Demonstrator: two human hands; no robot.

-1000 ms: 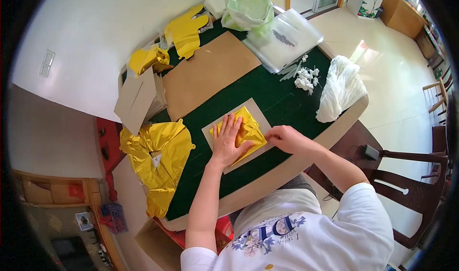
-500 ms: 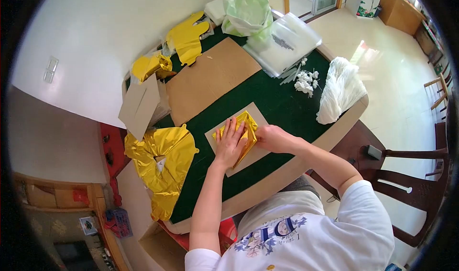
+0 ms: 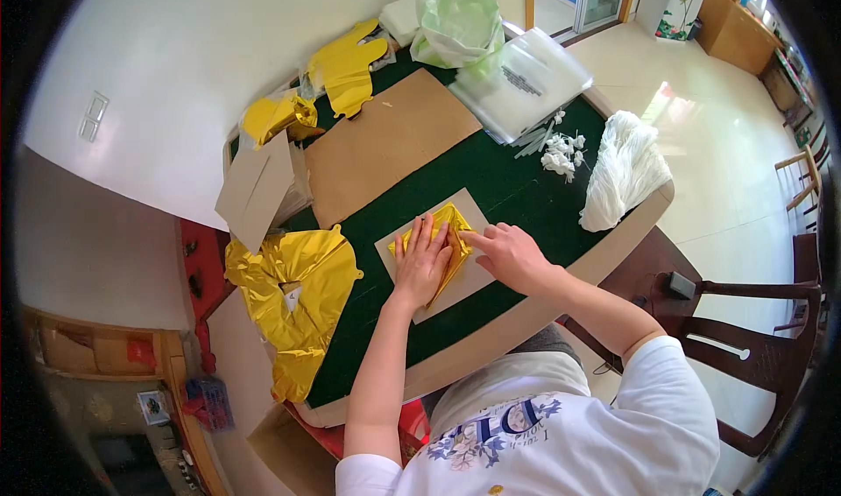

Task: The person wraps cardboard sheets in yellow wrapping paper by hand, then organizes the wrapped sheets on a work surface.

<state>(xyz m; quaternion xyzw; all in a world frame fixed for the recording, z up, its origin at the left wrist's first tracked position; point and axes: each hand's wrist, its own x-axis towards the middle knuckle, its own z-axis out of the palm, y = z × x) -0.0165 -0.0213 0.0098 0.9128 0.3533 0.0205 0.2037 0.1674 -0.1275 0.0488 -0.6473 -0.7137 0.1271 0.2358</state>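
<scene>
A gold foil balloon (image 3: 452, 213), folded into a flat packet, lies on a grey-beige card (image 3: 474, 273) near the front of the table. My left hand (image 3: 423, 261) rests flat on the packet with its fingers spread. At the packet's right edge, my right hand (image 3: 512, 255) touches the foil with a stretched index finger; its other fingers are partly curled and I see nothing held in them. Left of the card, more gold foil balloons (image 3: 328, 273) lie spread in a loose pile, one with a small white patch.
Cardboard (image 3: 390, 141) covers part of the green tabletop (image 3: 517, 203). Stacked cards (image 3: 258, 189) and yellow foil balloons (image 3: 343, 71) line the far left. Clear plastic sleeves (image 3: 530, 80), a green-white bag (image 3: 455, 28), small white pieces (image 3: 561, 154) and a white bundle (image 3: 626, 168) occupy the right side.
My right hand has loosened from its closed grip at the packet's edge and now extends its index finger onto the foil. My left hand stays pressed on the packet.
</scene>
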